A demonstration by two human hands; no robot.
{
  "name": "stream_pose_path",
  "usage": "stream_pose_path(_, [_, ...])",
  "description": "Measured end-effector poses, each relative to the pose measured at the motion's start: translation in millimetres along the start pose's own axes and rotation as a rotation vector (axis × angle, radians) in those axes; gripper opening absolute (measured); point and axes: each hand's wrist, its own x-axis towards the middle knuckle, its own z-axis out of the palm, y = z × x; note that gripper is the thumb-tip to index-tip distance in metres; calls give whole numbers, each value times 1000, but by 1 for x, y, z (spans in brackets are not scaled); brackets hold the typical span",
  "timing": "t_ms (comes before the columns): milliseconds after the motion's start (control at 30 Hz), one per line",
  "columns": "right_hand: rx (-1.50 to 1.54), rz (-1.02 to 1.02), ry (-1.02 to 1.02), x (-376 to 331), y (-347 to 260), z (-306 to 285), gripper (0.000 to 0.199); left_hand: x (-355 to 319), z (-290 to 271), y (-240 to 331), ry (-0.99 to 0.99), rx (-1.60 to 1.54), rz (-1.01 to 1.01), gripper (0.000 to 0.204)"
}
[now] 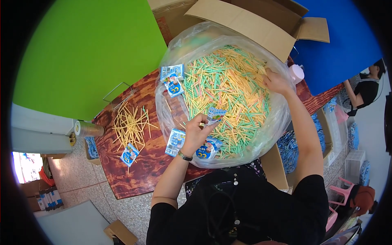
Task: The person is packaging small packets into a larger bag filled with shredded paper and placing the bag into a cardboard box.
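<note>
A large clear plastic bag (173, 112) lies open in front of me, full of thin stick snacks (228, 98) in yellow, green and pink. My left hand (196, 134) pinches a small blue-and-white packet (216, 115) above the near left part of the heap. At the heap's right edge, the curled fingers of my right hand (278, 82) close on yellow sticks; their tips are partly hidden. Beside and below my left wrist lie a white-and-blue packet (175, 142) and another blue packet (207, 148). Two overlapping packets (173, 83) rest at the bag's left rim.
Loose yellow sticks (131, 124) and a packet (130, 154) lie on the reddish wooden table (118, 179). An open cardboard box (249, 28) stands behind the bag, a pink cup (297, 73) at right. Boxed blue packets (288, 151) sit below right. Another person (361, 92) is at far right.
</note>
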Motion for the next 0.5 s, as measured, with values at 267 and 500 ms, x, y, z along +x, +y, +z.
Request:
stream_pose_path(267, [392, -377, -490, -63, -126, -55, 20, 19, 5, 16, 172, 309, 391, 25])
stream_pose_path(500, [-62, -578, -323, -72, -181, -53, 21, 16, -1, 19, 232, 373, 474, 26])
